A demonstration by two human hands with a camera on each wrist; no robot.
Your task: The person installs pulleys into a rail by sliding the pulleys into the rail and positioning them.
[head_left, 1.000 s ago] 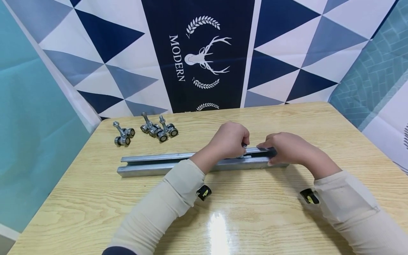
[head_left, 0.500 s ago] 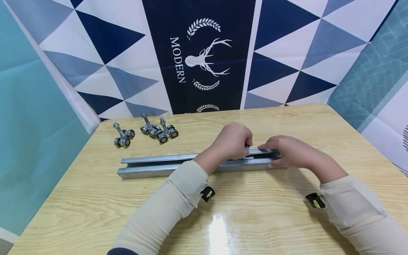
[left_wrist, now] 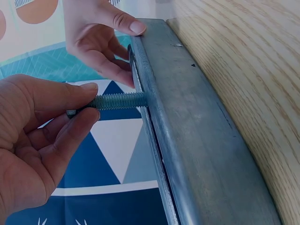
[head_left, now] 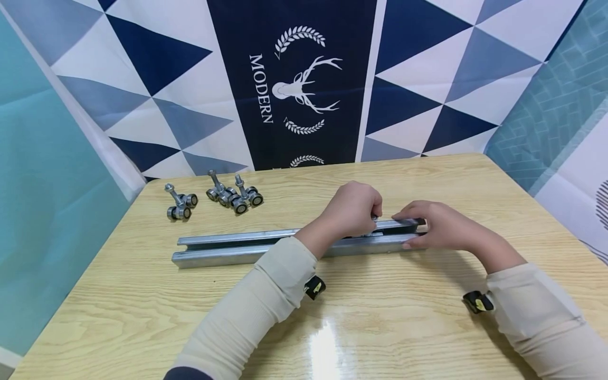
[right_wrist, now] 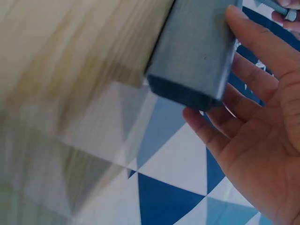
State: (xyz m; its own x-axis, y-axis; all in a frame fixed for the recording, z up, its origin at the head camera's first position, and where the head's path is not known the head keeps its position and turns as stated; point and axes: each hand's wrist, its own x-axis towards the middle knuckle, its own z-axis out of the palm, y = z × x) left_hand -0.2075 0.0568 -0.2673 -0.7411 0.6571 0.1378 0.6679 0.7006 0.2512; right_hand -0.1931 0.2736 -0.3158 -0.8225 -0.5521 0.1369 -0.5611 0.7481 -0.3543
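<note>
A grey metal channel rail (head_left: 218, 258) lies across the table with its slot facing up. My left hand (head_left: 349, 208) pinches a threaded bolt (left_wrist: 119, 101) between thumb and fingers, near the bolt's upper end. The bolt stands out of the rail's slot; its lower end is hidden inside, where a bit of metal shows beside the hand in the head view. At the rail's right end, my right hand (head_left: 444, 227) grips across it, thumb (right_wrist: 239, 16) on the near face and fingers along the far side. The rail's end edge shows in the right wrist view.
Several-wheeled roller trolleys with upright bolts stand at the back left: one trolley (head_left: 180, 203) apart, and two more, a left trolley (head_left: 219, 190) and a right trolley (head_left: 244, 196), close together. A patterned cloth (head_left: 304, 142) hangs behind the wooden table (head_left: 266, 327).
My left hand has slid a little to the right along the rail with the bolt. The right hand has shifted right towards the rail's end. The trolleys at the back stay put.
</note>
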